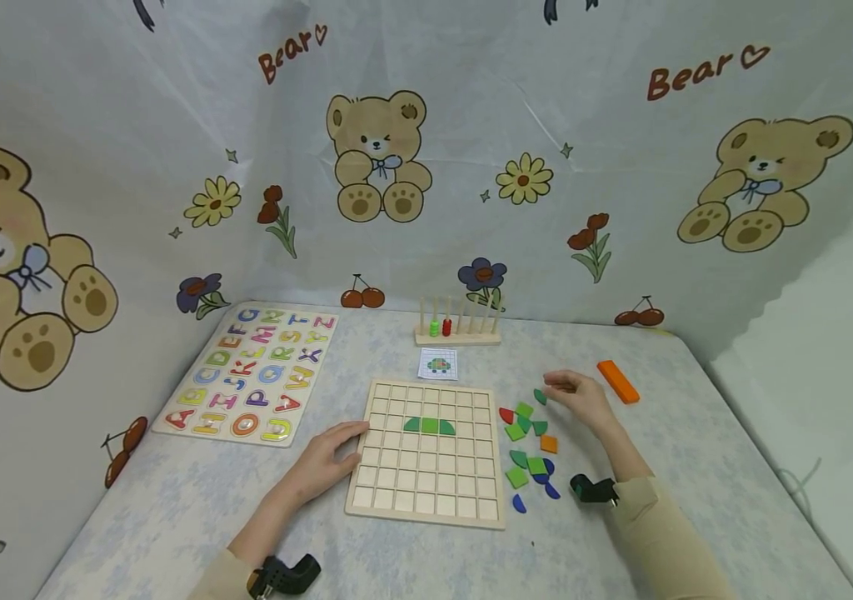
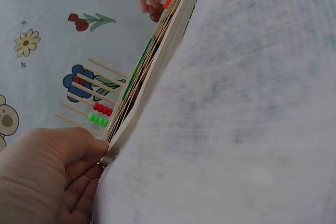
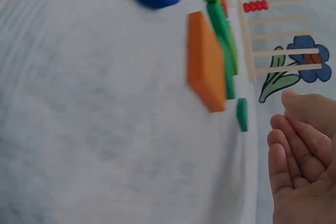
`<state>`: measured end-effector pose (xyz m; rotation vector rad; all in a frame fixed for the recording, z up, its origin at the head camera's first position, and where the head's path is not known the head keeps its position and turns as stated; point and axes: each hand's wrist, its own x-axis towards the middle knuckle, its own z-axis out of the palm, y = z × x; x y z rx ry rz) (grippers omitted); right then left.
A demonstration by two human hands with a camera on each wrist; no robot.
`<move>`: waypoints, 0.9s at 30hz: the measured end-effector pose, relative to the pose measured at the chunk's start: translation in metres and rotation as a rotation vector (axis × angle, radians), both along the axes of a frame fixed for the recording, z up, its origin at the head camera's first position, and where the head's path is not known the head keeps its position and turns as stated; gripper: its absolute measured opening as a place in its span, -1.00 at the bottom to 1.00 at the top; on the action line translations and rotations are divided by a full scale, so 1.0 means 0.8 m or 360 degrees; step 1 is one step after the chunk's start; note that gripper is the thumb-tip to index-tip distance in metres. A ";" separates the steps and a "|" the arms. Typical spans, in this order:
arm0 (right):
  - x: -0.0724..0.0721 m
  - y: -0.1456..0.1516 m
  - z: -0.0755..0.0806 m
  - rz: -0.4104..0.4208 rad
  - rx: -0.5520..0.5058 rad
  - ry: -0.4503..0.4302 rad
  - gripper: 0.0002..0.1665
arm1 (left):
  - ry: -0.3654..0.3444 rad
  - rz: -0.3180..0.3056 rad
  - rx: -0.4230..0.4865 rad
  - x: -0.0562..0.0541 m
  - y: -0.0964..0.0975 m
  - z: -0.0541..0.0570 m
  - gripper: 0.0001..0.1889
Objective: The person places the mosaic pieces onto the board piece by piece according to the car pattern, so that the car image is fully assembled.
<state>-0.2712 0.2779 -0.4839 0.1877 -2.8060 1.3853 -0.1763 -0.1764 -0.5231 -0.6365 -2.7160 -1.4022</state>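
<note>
A wooden grid board (image 1: pixel 426 492) lies on the table, and my left hand (image 1: pixel 325 458) rests against its left edge. In the left wrist view that hand's thumb (image 2: pixel 86 148) touches the board's rim. A light green square (image 1: pixel 430 426) sits in the board between two darker green rounded pieces (image 1: pixel 411 425). My right hand (image 1: pixel 580 398) hovers with fingertips beside a green quarter-round piece (image 1: pixel 540 397). The right wrist view shows its thumb and fingers (image 3: pixel 281 169) parted and holding nothing. Green, red, blue and orange pieces, including an orange square (image 1: pixel 549 444), lie scattered right of the board.
A small pattern card (image 1: pixel 438 365) lies behind the board, with a peg stand (image 1: pixel 458 339) of green and red beads beyond it. An alphabet puzzle (image 1: pixel 246 375) is at left. An orange bar (image 1: pixel 618 382) lies right of my right hand. A bear-print cloth hangs behind.
</note>
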 end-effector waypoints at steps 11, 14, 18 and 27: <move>0.001 0.003 -0.027 0.0000 0.0113 0.0065 -0.63 | 0.0019 -0.0002 -0.0012 0.000 0.001 -0.001 -0.50; 0.001 0.001 -0.030 -0.0008 0.0130 0.0122 -0.65 | 0.0029 -0.0005 -0.0010 -0.001 0.000 -0.001 -0.50; 0.000 -0.002 -0.034 -0.0035 0.0159 0.0149 -0.65 | 0.0028 -0.0007 0.0000 -0.001 0.000 0.000 -0.50; -0.004 -0.001 -0.036 -0.0023 0.0126 0.0151 -0.61 | 0.0032 -0.0007 -0.0005 -0.001 0.000 -0.001 -0.51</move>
